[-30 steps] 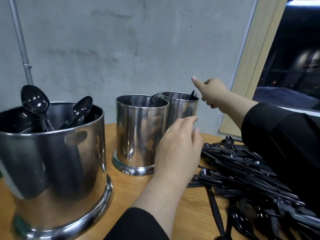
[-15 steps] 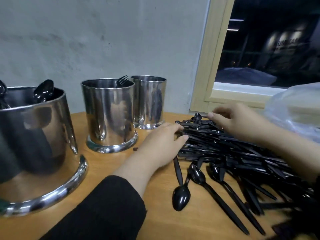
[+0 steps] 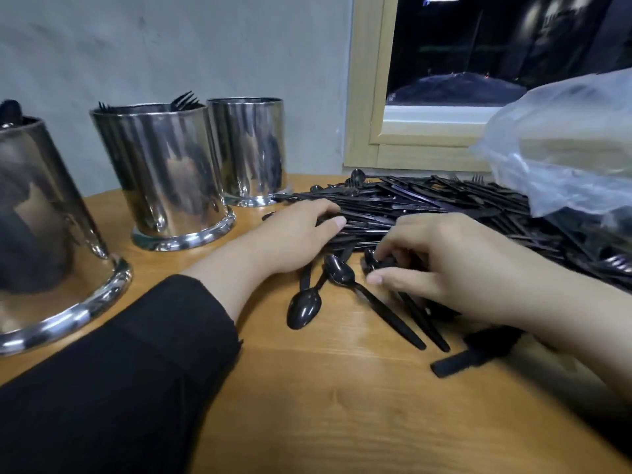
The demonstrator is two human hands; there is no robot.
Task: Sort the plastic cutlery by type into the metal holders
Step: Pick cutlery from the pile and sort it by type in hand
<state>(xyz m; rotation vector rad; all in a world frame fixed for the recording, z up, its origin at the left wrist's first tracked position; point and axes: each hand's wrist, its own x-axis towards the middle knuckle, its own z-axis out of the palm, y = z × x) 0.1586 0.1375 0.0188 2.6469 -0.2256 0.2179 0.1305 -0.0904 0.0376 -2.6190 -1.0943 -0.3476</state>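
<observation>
cutlery: black plastic pile point(image 3: 444, 203) on wooden table point(image 3: 342, 405), right of 3 metal holders; loose spoons point(image 3: 337, 268) at near edge.
handling: prob v. light, thin, bendy, slick; tangles w/ neighbours. Take by handle, not bowl.
left hand point(image 3: 294, 234): fingers straight, resting on pile edge.
right hand point(image 3: 444, 265): fingers curled, pinching a spoon bowl at pile edge.
holders: middle holder point(image 3: 164, 179) has forks; far holder point(image 3: 248, 148) contents not visible.
vs 0.5 s ago: right hand moved from pile's far side to near-edge spoons; left barely shifted.

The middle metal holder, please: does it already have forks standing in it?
Yes, black fork tines stick up above the rim of the middle metal holder.
</observation>
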